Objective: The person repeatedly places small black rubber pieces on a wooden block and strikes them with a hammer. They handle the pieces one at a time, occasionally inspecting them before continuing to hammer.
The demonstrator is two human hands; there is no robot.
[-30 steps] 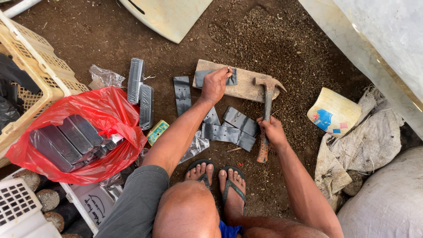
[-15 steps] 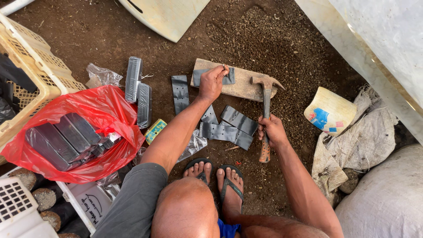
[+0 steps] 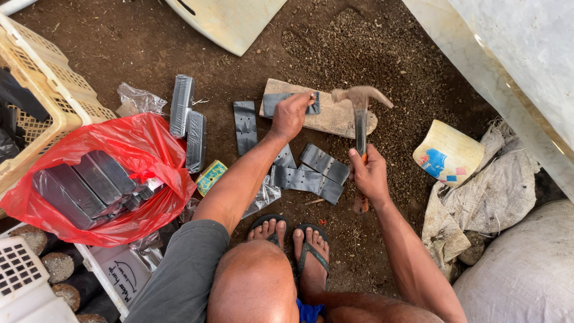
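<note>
Metal strips [image 3: 311,173]: dark grey, dotted with rows of small holes. Wooden block [image 3: 335,116]: pale tan, weathered. Hammer [image 3: 360,119]: rusty brown head, grey shaft, reddish-brown grip. Plastic bag [image 3: 143,161]: bright red, holding dark grey bars [image 3: 84,185]. Crate [image 3: 54,90]: cream-yellow lattice. Small box [image 3: 210,176]: green and yellow print. Ground [image 3: 388,48]: dark brown soil. Shorts [image 3: 179,281]: grey. Sandals [image 3: 311,251]: dark straps. Folded card [image 3: 448,152]: cream with blue and red patches.
</note>
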